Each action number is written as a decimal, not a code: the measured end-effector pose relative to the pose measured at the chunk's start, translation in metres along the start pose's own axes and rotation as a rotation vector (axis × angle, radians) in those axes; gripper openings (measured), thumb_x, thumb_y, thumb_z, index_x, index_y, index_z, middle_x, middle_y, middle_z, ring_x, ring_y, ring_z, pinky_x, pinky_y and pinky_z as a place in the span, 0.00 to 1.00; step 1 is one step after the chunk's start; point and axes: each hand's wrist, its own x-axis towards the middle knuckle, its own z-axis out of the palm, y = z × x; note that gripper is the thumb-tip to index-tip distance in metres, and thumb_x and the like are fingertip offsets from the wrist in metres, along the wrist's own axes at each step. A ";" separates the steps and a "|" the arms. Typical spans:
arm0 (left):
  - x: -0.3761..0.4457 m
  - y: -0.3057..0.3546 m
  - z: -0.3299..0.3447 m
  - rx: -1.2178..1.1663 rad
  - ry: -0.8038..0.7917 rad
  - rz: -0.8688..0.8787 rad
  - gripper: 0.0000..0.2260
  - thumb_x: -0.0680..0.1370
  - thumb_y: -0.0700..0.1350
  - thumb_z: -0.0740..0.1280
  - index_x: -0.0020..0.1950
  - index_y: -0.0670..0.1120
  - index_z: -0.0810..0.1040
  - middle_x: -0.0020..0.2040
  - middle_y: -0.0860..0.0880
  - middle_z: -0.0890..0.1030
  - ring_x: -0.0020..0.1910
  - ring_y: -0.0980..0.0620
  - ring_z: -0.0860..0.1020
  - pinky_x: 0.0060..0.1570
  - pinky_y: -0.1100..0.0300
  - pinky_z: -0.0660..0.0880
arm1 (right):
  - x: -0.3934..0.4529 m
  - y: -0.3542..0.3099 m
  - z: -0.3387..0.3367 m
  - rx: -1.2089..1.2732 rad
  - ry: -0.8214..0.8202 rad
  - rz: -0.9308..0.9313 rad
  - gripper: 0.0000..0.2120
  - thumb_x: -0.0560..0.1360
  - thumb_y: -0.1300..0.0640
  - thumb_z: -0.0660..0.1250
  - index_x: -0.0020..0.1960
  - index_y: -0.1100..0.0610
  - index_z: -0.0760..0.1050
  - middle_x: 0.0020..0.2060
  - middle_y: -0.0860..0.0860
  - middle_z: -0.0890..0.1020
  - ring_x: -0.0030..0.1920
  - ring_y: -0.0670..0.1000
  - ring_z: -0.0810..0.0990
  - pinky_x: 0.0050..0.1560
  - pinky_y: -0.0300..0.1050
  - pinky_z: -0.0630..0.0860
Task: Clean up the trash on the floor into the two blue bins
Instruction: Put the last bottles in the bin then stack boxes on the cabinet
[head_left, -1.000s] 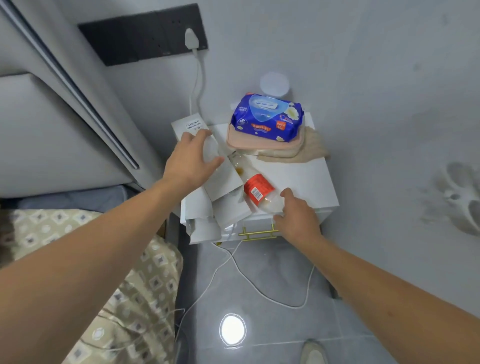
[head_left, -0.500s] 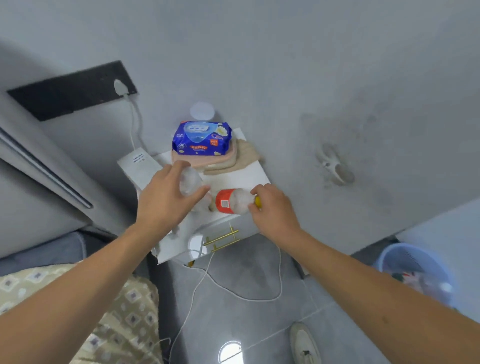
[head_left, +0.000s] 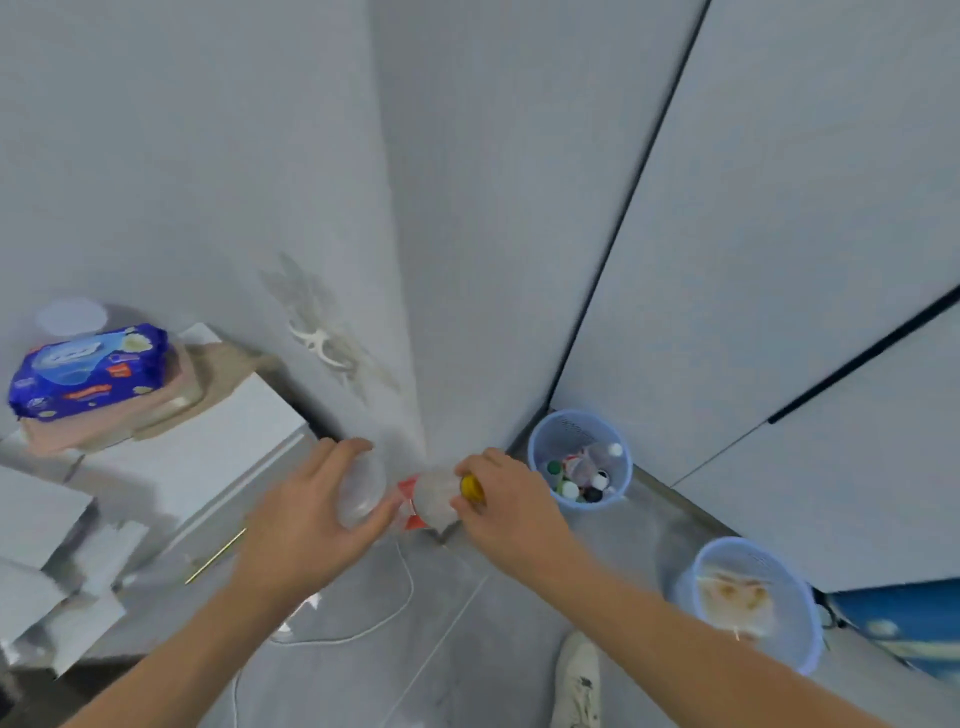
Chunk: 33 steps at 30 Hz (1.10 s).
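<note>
Nearest: left hand (head_left: 306, 525) gripping a clear bottle (head_left: 361, 488); right hand (head_left: 506, 512) with fingers curled round a red-labelled bottle (head_left: 428, 499), both now lifted off the desk (head_left: 208, 441). Beyond: two blue bins (head_left: 579, 457), newly in view, so dropping likely follows.

The bottle (head_left: 426, 496) is clear with a red label and a yellow cap (head_left: 471, 487). The two bins, one far (head_left: 579, 457) and one near (head_left: 756, 603), are light blue. The wipes pack (head_left: 88, 371) is dark blue with orange bits. The counter (head_left: 208, 441) is white. The floor (head_left: 467, 649) is grey. The shoe (head_left: 577, 680) is white.
</note>
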 end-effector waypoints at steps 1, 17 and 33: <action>0.003 0.014 0.013 -0.003 -0.025 0.019 0.29 0.70 0.73 0.62 0.67 0.60 0.71 0.61 0.61 0.75 0.49 0.48 0.82 0.46 0.51 0.79 | -0.006 0.019 -0.007 -0.003 0.014 0.026 0.12 0.75 0.51 0.68 0.57 0.53 0.77 0.51 0.49 0.79 0.50 0.55 0.80 0.52 0.54 0.75; 0.146 0.128 0.284 0.031 -0.217 0.041 0.21 0.76 0.63 0.68 0.64 0.56 0.69 0.58 0.57 0.73 0.47 0.49 0.79 0.40 0.54 0.76 | 0.047 0.318 -0.050 -0.070 0.186 0.379 0.05 0.73 0.58 0.70 0.48 0.57 0.78 0.43 0.51 0.77 0.40 0.54 0.77 0.41 0.50 0.74; 0.243 0.123 0.487 0.134 -0.395 0.047 0.27 0.76 0.52 0.72 0.72 0.49 0.67 0.62 0.47 0.70 0.57 0.44 0.73 0.43 0.47 0.79 | 0.102 0.466 0.034 -0.201 -0.012 0.350 0.09 0.75 0.57 0.70 0.50 0.58 0.72 0.51 0.55 0.73 0.36 0.59 0.77 0.38 0.53 0.76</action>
